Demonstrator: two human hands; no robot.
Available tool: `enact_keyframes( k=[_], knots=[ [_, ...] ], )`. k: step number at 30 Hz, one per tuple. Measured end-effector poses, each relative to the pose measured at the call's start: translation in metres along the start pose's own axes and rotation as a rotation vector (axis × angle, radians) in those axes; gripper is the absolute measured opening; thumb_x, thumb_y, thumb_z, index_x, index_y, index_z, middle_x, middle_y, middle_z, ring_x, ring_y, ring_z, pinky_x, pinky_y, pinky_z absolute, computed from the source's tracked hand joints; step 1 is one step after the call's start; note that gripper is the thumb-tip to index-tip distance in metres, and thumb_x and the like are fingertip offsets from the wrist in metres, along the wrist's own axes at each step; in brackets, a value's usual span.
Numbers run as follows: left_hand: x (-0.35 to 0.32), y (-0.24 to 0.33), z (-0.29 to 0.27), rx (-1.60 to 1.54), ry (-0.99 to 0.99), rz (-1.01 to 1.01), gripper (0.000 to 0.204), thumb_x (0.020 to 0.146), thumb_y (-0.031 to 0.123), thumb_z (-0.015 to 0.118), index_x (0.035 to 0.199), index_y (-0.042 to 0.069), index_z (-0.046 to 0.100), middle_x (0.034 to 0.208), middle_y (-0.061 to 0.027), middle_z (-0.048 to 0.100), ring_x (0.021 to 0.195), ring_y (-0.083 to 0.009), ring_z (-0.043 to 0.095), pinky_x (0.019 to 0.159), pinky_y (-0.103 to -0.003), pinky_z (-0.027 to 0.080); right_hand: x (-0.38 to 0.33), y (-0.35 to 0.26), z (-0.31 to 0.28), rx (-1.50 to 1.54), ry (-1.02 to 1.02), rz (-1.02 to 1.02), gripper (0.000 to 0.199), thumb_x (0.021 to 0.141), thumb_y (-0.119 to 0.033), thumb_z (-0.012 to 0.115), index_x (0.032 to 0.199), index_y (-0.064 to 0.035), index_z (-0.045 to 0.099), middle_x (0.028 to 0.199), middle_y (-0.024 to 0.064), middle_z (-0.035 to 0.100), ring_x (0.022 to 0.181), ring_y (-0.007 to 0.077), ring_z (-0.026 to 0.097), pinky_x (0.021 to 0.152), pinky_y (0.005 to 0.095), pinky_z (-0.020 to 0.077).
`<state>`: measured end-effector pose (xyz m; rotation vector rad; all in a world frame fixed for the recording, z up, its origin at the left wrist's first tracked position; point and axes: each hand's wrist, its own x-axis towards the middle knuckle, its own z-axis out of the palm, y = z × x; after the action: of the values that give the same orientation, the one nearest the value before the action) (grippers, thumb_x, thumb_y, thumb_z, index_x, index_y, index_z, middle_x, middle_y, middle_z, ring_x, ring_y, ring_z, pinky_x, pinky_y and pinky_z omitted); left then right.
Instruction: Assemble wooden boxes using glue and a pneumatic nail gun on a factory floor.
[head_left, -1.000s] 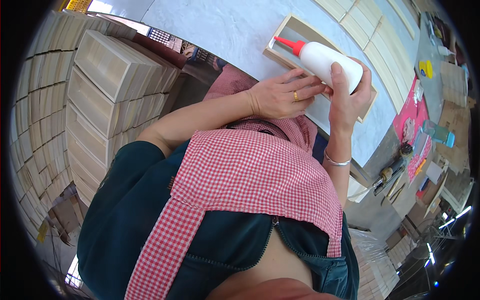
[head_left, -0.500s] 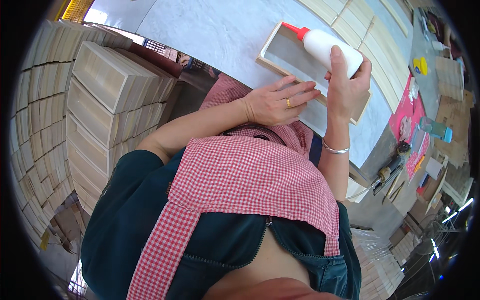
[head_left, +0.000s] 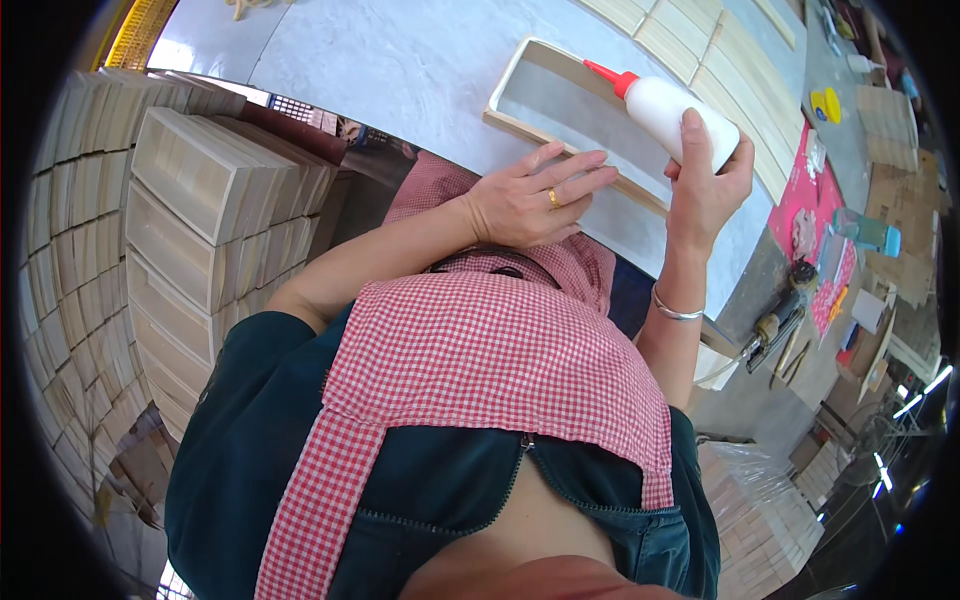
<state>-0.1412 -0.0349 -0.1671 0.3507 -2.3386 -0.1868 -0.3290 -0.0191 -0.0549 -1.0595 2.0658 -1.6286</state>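
Note:
A white squeeze bottle (head_left: 672, 112) with a red pointed nozzle (head_left: 610, 77) is gripped in my right hand (head_left: 712, 190), thumb along its side. It tilts so the nozzle points left, its tip at the far long side of a shallow rectangular wooden frame (head_left: 508, 122). The inside of the frame looks grey. My left hand (head_left: 535, 203), wearing a gold ring, lies flat with fingers stretched at the frame's near long side. My right forearm and the bottle hide part of the frame's right end.
The frame rests on a marbled table (head_left: 390, 60). Pale wooden strips (head_left: 735, 75) lie in rows beyond it. Tall stacks of wooden boxes (head_left: 185, 165) stand at left. To the right are a pink cloth (head_left: 800, 190), a yellow round container (head_left: 825, 105) and a corded tool (head_left: 775, 325).
The nozzle tip has moved right along the frame's far side, away from its far left corner. My left hand stays at the near side. The whole view has shifted slightly.

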Motion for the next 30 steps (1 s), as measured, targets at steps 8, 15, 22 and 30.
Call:
enact_keyframes(
  k=[8,15,22,30],
  knots=[
    [0.001,0.003,-0.001,0.017,-0.028,0.002,0.027,0.087,0.025,0.069,0.108,0.008,0.069,0.154,-0.0083,0.049,0.144,-0.0236,0.047,0.12,-0.044,0.03,0.001,0.007,-0.044,-0.049,0.072,0.036,0.044,0.089,-0.028,0.079,0.111,0.0039,0.059,0.088,0.0125,0.064,0.057,0.0124,0.055,0.046,0.0221,0.0446],
    [0.002,0.006,-0.001,0.051,-0.062,-0.013,0.029,0.088,0.03,0.068,0.109,0.009,0.068,0.156,-0.0078,0.048,0.145,-0.0237,0.045,0.122,-0.046,0.026,0.0,0.019,-0.082,-0.108,0.178,0.045,0.039,0.091,-0.028,0.076,0.109,0.003,0.06,0.083,0.0106,0.064,0.052,0.0096,0.053,0.043,0.0196,0.0407],
    [0.0,0.005,-0.004,0.067,-0.102,-0.015,0.029,0.088,0.031,0.068,0.109,0.011,0.068,0.156,-0.0068,0.048,0.146,-0.0233,0.044,0.124,-0.047,0.022,0.0,0.029,-0.116,-0.122,0.267,0.08,0.04,0.091,-0.029,0.076,0.109,0.0026,0.06,0.082,0.0103,0.064,0.052,0.0094,0.053,0.043,0.0196,0.0402],
    [-0.002,0.005,-0.002,0.108,-0.111,-0.028,0.029,0.089,0.032,0.067,0.109,0.011,0.069,0.156,-0.0059,0.048,0.146,-0.0231,0.043,0.126,-0.046,0.017,0.0,0.03,-0.14,-0.151,0.344,0.125,0.039,0.09,-0.028,0.077,0.109,0.0022,0.06,0.082,0.0102,0.064,0.054,0.0097,0.053,0.043,0.0193,0.0396]
  ],
)
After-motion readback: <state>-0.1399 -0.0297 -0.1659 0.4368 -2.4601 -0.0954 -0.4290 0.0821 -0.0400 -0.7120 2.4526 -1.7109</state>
